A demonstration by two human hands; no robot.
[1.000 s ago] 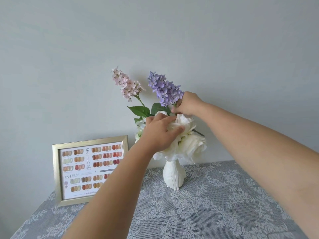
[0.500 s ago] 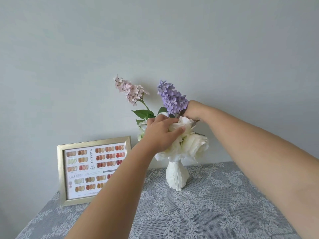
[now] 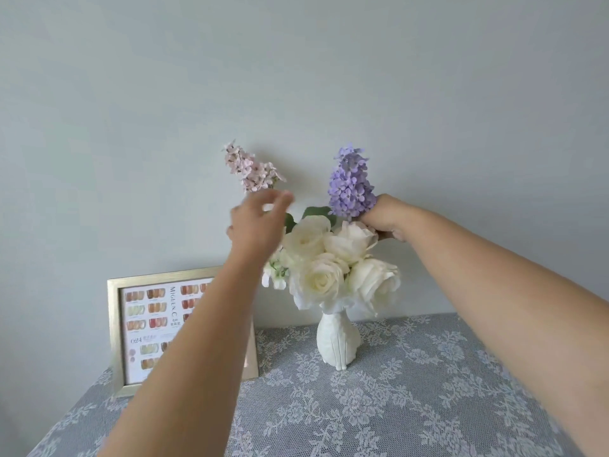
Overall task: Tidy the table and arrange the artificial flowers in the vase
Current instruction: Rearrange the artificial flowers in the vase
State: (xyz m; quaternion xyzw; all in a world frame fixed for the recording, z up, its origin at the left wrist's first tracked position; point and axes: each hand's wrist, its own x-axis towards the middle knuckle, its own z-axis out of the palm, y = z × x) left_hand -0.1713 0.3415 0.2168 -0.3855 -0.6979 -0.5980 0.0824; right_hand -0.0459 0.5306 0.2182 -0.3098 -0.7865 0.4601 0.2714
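A white ribbed vase point(image 3: 336, 341) stands on the lace-covered table point(image 3: 395, 407) and holds white roses point(image 3: 333, 262), a pink flower spike point(image 3: 252, 171) and a purple flower spike point(image 3: 351, 186). My right hand point(image 3: 384, 219) grips the stem just below the purple spike, behind the roses. My left hand point(image 3: 255, 225) is blurred and lifted to the left of the roses, just under the pink spike, fingers spread and holding nothing. The stems inside the bouquet are hidden.
A gold-framed nail colour chart point(image 3: 155, 328) leans against the grey wall at the left, partly behind my left forearm. The table's left corner lies near the frame.
My left hand has let go of the white roses and swung up and left toward the pink spike. The purple spike now stands more upright in my right hand.
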